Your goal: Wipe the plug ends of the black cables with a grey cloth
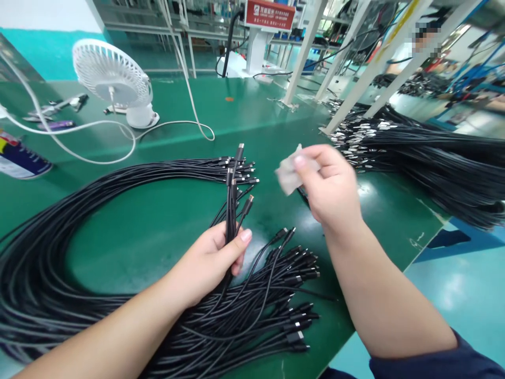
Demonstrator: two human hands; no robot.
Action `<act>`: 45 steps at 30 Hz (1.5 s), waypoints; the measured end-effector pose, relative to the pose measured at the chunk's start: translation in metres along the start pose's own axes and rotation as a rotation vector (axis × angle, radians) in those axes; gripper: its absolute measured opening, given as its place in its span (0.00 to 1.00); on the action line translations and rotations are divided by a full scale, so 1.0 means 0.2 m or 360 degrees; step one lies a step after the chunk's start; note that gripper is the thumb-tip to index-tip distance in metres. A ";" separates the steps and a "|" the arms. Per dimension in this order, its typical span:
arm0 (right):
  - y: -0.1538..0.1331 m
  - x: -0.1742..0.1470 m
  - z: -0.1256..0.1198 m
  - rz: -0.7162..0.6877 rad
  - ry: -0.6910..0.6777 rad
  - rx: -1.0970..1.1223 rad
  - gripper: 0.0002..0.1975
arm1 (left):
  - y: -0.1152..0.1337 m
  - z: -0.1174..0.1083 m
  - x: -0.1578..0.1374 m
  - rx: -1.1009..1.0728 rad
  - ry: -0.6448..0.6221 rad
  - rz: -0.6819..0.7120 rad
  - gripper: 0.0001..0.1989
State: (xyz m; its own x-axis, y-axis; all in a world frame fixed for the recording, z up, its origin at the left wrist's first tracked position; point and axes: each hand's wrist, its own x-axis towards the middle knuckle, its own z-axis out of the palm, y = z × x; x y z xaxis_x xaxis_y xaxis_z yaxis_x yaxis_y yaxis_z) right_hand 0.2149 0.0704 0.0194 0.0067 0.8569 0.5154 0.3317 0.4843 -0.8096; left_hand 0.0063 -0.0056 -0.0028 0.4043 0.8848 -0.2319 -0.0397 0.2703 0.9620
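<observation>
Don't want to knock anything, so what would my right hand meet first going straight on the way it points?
Leading with the pale wipe, your right hand would probably meet black cables first: the connector ends upright in your left hand, or those lying on the green table; depth is unclear.

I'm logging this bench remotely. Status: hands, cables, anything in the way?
Left hand: grip on several black cables, connectors up. Right hand: pinching pale cloth, apart from those cables. Possible obstruction: other cable ends spread to left hand's right.
</observation>
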 end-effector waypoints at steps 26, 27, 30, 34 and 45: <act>-0.15 -0.07 -0.01 0.0144 -0.1998 -0.0212 0.07 | 0.03 -0.01 -0.04 -0.0763 -0.0580 -0.0229 0.15; -0.13 -0.07 -0.01 0.0191 -0.1743 -0.0167 0.08 | 0.03 -0.02 -0.04 -0.0777 -0.0583 -0.0242 0.16; -0.09 -0.07 0.02 0.0341 -0.1001 0.0042 0.07 | 0.05 -0.01 -0.05 -0.0783 -0.0617 -0.0316 0.17; -0.10 -0.10 0.10 0.0615 -0.0749 0.0677 0.10 | 0.06 0.01 -0.04 -0.0599 -0.0542 -0.0395 0.21; -0.16 -0.13 0.09 0.0582 -0.1312 0.1072 0.10 | 0.05 0.01 -0.04 0.0234 -0.0570 -0.0490 0.12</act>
State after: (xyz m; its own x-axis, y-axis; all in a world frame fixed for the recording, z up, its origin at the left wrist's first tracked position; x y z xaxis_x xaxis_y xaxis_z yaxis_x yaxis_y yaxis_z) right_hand 0.1879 0.0368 0.0268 -0.7092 0.7011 0.0748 -0.1414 -0.0375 -0.9892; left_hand 0.0044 -0.0099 0.0079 0.6666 0.5793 -0.4691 0.2500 0.4191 0.8728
